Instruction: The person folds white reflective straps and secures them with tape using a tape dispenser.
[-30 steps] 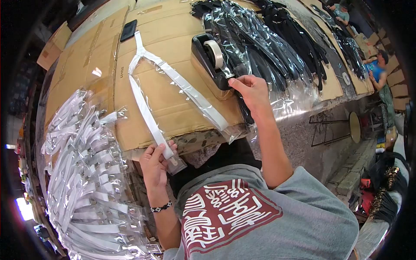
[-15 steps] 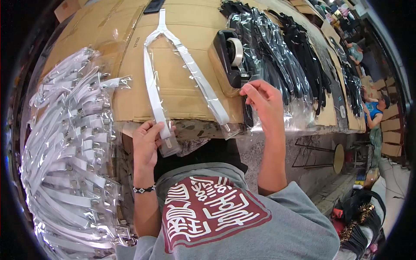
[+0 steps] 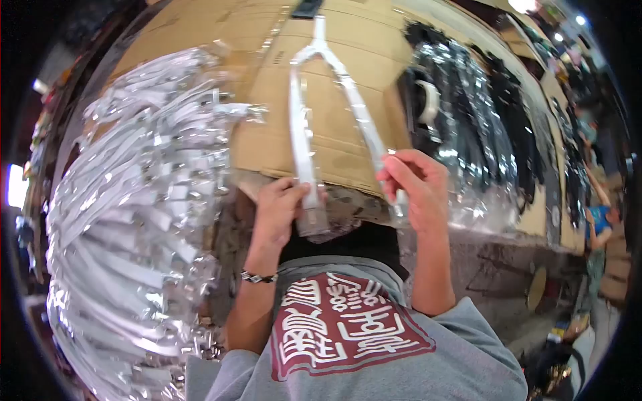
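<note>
A white Y-shaped strap in clear plastic sleeves lies on the cardboard, its two legs pointing toward me. My left hand pinches the lower end of the left leg at the cardboard's near edge. At the right leg, my right hand has its thumb and fingers closed on the strap near its lower end, and the clear sleeve tip hangs below. Just beyond my right hand stands a black tape dispenser with a pale roll, blurred by motion.
A big heap of wrapped white straps lies at the left. Wrapped black straps are spread at the right. A dark flat object rests at the far edge. Another person is at the far right.
My right hand has moved from beside the tape dispenser down to the right leg and closed on it. My left hand still holds the left leg. The whole view has shifted.
</note>
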A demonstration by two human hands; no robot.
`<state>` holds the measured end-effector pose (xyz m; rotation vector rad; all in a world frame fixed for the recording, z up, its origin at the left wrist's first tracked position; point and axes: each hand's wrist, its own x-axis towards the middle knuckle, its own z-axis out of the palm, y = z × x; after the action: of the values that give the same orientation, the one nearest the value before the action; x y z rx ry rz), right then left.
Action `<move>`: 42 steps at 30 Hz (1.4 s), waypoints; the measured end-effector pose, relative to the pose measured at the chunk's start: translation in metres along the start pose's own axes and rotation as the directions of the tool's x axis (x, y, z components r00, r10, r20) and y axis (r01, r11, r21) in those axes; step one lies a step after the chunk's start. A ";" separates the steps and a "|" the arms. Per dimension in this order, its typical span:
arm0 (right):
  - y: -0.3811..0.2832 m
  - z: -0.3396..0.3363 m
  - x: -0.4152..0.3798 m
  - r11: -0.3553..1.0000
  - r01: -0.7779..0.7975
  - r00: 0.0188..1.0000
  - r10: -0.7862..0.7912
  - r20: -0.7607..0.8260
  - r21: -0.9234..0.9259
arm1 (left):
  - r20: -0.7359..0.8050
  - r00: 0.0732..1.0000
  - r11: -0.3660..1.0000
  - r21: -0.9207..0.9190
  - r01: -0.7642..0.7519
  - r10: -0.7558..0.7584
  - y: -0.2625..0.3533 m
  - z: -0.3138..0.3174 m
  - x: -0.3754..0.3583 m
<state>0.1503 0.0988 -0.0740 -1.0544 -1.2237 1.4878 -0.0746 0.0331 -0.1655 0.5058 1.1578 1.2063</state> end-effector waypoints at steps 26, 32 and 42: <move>0.037 0.007 -0.036 0.990 0.139 0.988 -0.138 -0.063 0.017 | -0.005 1.000 0.986 0.165 0.026 -0.025 0.014 -0.019 0.002; 0.060 0.010 -0.052 0.980 0.193 0.977 -0.188 -0.097 0.039 | 0.228 0.960 0.981 0.144 0.131 -0.162 0.019 -0.038 0.016; 0.062 0.032 -0.072 0.893 0.446 0.884 -0.450 -0.129 -0.065 | 0.021 0.996 0.965 0.251 0.078 -0.086 0.025 -0.062 0.031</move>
<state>0.1277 0.0162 -0.1260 -0.8093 -1.2887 1.0204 -0.1429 0.0544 -0.1821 0.6579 1.2985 0.9827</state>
